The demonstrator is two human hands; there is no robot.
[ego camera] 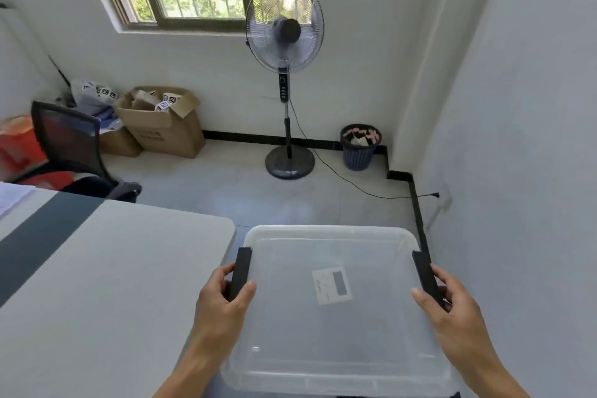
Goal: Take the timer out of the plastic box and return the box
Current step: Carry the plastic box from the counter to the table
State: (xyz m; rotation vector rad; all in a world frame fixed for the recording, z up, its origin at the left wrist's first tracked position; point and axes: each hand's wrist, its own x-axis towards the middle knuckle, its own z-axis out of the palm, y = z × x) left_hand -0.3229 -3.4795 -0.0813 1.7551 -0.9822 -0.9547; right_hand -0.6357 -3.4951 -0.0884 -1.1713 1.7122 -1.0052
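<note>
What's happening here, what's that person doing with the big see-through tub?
A person is holding a clear plastic box with its lid on, off the right end of a table. The left hand grips the black latch on one side and the right hand grips the other. A white timer shows through the lid, so it is not out yet.

left hand (pixel 223 294), right hand (pixel 452 297), both gripping
</note>
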